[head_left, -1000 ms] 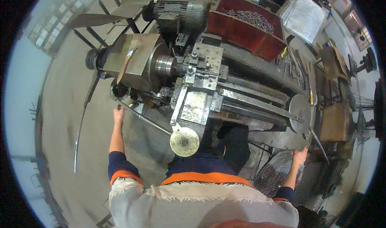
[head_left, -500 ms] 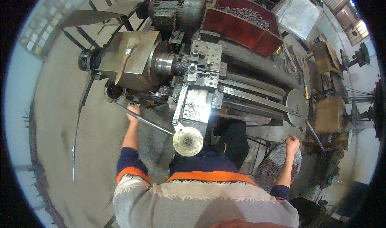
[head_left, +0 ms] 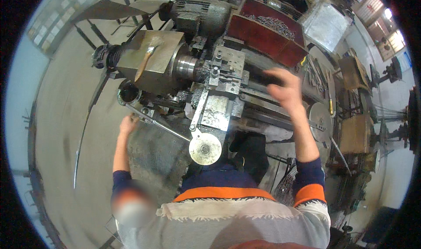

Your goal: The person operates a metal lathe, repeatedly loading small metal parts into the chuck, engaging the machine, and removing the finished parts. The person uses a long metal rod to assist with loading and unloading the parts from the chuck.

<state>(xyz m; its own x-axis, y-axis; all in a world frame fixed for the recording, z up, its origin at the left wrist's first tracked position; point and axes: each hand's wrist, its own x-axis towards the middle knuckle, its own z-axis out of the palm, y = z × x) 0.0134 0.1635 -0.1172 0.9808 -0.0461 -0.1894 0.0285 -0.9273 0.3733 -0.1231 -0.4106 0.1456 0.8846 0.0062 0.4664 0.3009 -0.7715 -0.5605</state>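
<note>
My right hand [head_left: 287, 89] is raised over the bed rails [head_left: 267, 100] of a small metal lathe, to the right of its tool slide [head_left: 226, 67]. Its fingers and thumb are apart and hold nothing visible. Down at the machine's left front, my left hand [head_left: 127, 125] is curled closed, close to the lower side of a long steel lever rod [head_left: 169, 130]. Whatever lies inside that hand is hidden. The rod passes just above a round metal disc [head_left: 205, 148]. Left of the slide is the shiny cylindrical spindle nose [head_left: 187, 67].
A wooden-handled brush [head_left: 144, 67] lies on the box-shaped headstock [head_left: 164, 42]. Behind the bed stands a red tray [head_left: 263, 34] of small metal parts, beside a motor [head_left: 204, 14]. A round handwheel [head_left: 318, 117] and several hand tools [head_left: 318, 69] are at the right.
My right hand has risen from beside the basket at the lower right, moving up and left over the bed, and its fingers have spread. My left hand has shifted left and slightly down.
</note>
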